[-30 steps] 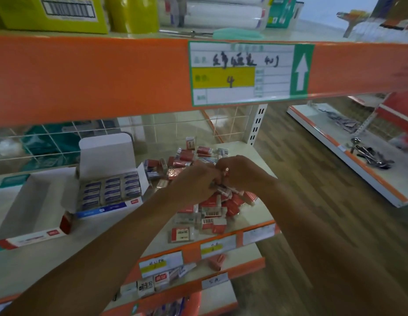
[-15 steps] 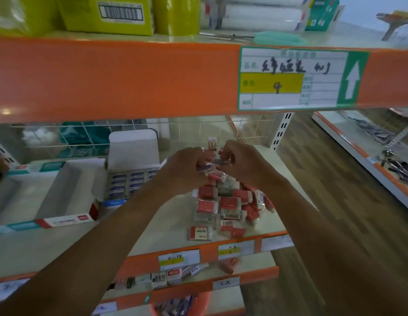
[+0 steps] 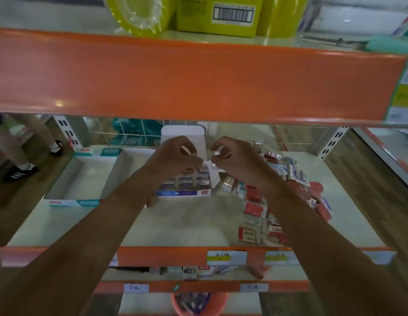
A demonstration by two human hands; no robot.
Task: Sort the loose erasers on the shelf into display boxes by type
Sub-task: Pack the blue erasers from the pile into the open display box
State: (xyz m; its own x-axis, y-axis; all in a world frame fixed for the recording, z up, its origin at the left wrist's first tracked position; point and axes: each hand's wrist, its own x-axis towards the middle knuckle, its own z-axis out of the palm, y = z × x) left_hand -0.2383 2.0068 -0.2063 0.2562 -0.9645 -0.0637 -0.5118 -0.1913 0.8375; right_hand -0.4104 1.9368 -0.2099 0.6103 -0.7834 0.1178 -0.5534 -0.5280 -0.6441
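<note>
Sitting lowest and nearest: orange basket (image 3: 198,309), contents blurred. Above it, lower shelf (image 3: 287,275), a few small packs along its front.

Main shelf (image 3: 187,224): cream surface; orange front rail (image 3: 164,255) carrying yellow-and-white price labels (image 3: 227,257).

Loose erasers (image 3: 254,208): heaped pile on the right half of the main shelf. Mostly red-and-white sleeves, some blue-and-white toward the back. The right forearm crosses over the pile.

Blue display box (image 3: 187,184): centre of the main shelf, just left of the pile. Rows of blue-labelled erasers inside; white lid flap (image 3: 182,133) upright behind.

Teal-and-red display box (image 3: 73,202): left of the blue box, close beside it, white interior in view.

Left hand (image 3: 175,153): above the blue box, fingers curled, tips drawn toward the other hand.

Right hand (image 3: 232,156): level with the left, above the box's right edge, fingers curled likewise. The fingertips of both hands nearly meet; blur hides whether anything is pinched between them.

Back of bay: wire mesh panel (image 3: 296,137), teal packaging behind it further left.

Far left, on the wooden floor: another person's legs and a black striped shoe (image 3: 20,173).

Overhead: broad orange rail (image 3: 198,80) of the upper shelf, which bears a yellow-green carton (image 3: 216,19) with barcode and wrapped yellow plates (image 3: 139,14).
</note>
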